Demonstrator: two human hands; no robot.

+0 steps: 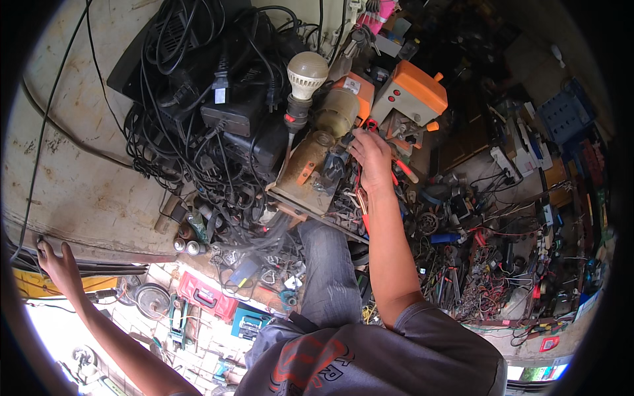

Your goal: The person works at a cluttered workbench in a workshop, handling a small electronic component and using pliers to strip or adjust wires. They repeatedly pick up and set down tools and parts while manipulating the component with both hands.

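Note:
My right hand (371, 153) reaches over a worn bench machine, its fingers closed about a small black piece (348, 139). What kind of piece it is, I cannot make out. Beside it are the machine's cylindrical motor housing (338, 109) and dusty metal base (300, 177), with an orange part (306, 173) on the base. Red-handled tools (405, 170) lie just right of my wrist. Far to the left, my left hand (61, 267) rests at the lower edge of a pale panel (92, 198), thumb and fingers apart, near a thin black cable (33, 185).
A light bulb in a socket (307, 76) stands left of the machine, near heaped black adapters and cables (224, 119). An orange-and-grey box (413, 92) sits behind my right hand. Tools and loose parts crowd the right floor; a red case (206, 296) lies at lower left.

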